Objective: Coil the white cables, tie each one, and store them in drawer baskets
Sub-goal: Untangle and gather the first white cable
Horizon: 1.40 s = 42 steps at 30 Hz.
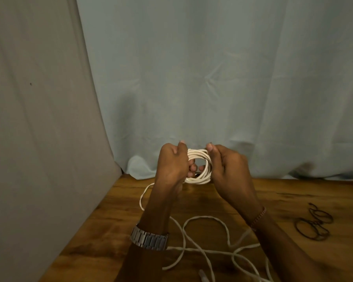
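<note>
A white cable wound into a small coil (200, 155) is held up above the wooden table (114, 224). My left hand (172, 164) grips the coil's left side, fingers curled through the loop. My right hand (226, 165) grips the right side, thumb on top. Loose white cable (204, 237) trails from the coil down past my left wrist and lies in tangled loops on the table below my arms. A cable end (203, 274) shows at the bottom edge. No drawer baskets are in view.
Several dark elastic bands (314, 223) lie in a cluster on the table at the right. A pale blue cloth (212, 78) hangs behind the table, and a beige cloth (39, 119) hangs along its left edge.
</note>
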Tool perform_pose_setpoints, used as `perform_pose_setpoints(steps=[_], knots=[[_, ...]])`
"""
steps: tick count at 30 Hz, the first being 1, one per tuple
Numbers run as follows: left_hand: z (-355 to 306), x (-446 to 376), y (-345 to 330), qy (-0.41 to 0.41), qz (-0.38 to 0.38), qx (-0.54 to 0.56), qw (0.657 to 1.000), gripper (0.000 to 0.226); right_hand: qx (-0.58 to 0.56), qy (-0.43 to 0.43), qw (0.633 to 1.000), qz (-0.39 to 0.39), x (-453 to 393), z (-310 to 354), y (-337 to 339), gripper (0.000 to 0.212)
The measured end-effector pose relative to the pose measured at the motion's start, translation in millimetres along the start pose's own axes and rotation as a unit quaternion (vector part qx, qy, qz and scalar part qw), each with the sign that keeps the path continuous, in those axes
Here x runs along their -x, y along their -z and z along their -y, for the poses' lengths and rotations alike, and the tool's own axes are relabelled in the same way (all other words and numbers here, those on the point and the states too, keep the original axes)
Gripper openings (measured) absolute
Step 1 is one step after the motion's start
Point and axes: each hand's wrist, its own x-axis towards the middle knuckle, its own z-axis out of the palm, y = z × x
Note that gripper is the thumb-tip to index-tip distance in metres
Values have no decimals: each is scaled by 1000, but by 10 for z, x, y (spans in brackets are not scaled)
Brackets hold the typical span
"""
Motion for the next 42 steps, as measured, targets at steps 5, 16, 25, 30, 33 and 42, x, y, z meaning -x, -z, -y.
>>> perform_pose_setpoints(steps=[5,16,25,30,33,42], knots=[[-8,4,-2,5,-35,-4,999,40,2,-16,1000,-18,2,26,6,28],[47,-10,-7,-10,9,-42,999,33,63,59,973,215,-75,-32,194,23],[3,-87,101,129,110,177,970,28,60,30,973,222,-71,-1,225,17],[6,-76,76,106,131,182,969,26,150,78,969,182,-49,7,230,23],[15,-56,43,90,138,176,971,23,180,79,966,166,-41,-6,235,28],[62,-41,-44,50,195,174,964,34,262,19,942,210,-64,-75,290,25]])
